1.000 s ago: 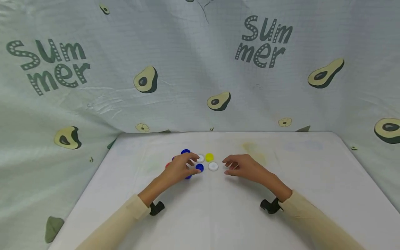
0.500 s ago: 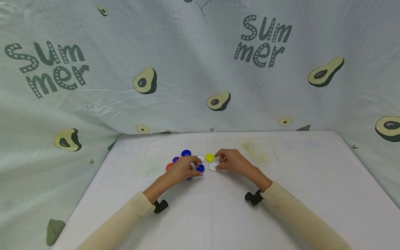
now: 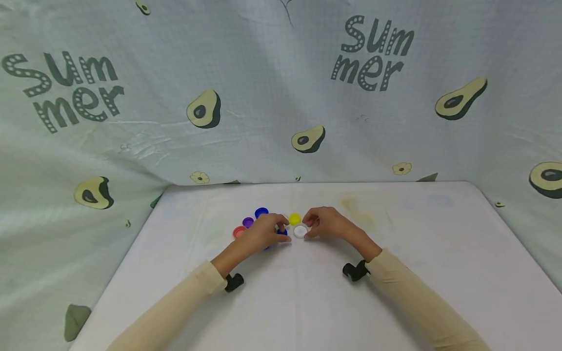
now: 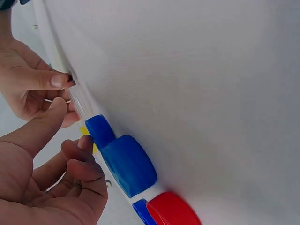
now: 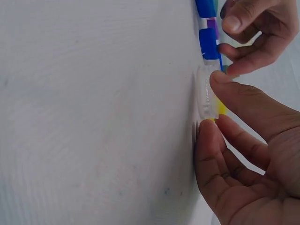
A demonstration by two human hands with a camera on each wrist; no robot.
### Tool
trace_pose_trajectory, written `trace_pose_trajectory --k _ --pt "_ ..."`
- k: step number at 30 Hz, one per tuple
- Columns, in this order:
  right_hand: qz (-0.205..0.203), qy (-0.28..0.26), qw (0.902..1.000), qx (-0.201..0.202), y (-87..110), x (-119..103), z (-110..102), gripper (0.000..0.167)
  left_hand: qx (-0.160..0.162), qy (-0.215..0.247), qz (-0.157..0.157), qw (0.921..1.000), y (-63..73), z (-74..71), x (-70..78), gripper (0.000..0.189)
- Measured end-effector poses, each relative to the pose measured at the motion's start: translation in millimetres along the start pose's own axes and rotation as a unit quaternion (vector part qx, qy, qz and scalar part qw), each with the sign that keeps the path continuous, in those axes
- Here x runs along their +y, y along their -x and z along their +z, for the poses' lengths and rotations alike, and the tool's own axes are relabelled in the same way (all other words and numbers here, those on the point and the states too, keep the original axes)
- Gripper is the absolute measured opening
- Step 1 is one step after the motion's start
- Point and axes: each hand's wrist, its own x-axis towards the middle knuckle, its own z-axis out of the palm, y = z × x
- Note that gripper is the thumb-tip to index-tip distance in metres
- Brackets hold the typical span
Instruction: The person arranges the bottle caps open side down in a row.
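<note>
Several plastic bottle caps lie on the table, seen in the head view. My right hand (image 3: 328,223) pinches a clear white cap (image 3: 300,231) at its edge; in the right wrist view thumb and fingertips lie along the ridged side of this clear cap (image 5: 206,93). My left hand (image 3: 263,230) hovers with loosely bent fingers over a blue cap (image 3: 282,232), its thumb and fingertips apart. Nothing shows between those fingers in the left wrist view, where the blue cap (image 4: 100,131) sits just beyond them. Another white cap is mostly hidden behind the left fingers.
A yellow cap (image 3: 294,219) lies just behind the clear one. Left of the hands are a red cap (image 3: 239,232), a purple cap (image 3: 248,222) and a larger blue cap (image 3: 261,212). Printed cloth (image 3: 254,97) hangs behind the white table (image 3: 298,302).
My right hand has moved left from beside the caps to the clear white cap. My left hand has shifted slightly right, uncovering the red and purple caps more.
</note>
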Motion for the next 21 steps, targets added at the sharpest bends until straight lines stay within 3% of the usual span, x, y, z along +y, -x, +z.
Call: trace_pose_trajectory --k 7,14,21 --pt "-0.019 -0.02 0.9996 -0.004 -4.1 8 0 0.034 0.005 -0.035 0.006 0.9994 -11.2 6.0 10.0 0.033" --pt "-0.027 -0.022 0.9994 0.0 -6.4 12 1 0.032 0.014 -0.041 0.007 0.999 -17.2 11.8 18.1 0.021" --pt "-0.058 -0.046 0.9971 0.018 1.6 16 1 0.031 0.038 -0.03 0.026 0.9985 -12.2 11.4 23.2 0.026"
